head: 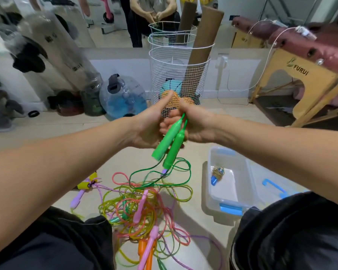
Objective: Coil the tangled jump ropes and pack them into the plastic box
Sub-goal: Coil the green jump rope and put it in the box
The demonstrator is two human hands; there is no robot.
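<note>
My left hand (148, 125) and right hand (193, 123) together grasping two green handles (169, 145), their rope (164, 178) trailing down into the tangle (142, 209) on the floor, box (230, 207) at my right holding one coil (217, 173)

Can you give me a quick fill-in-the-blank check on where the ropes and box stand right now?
Both hands hold two ____ handles.
The plastic box lies to the person's ____.
The box already holds ____ coiled rope.
The tangled ropes lie on the ____.

Missing words: green; right; one; floor.
</note>
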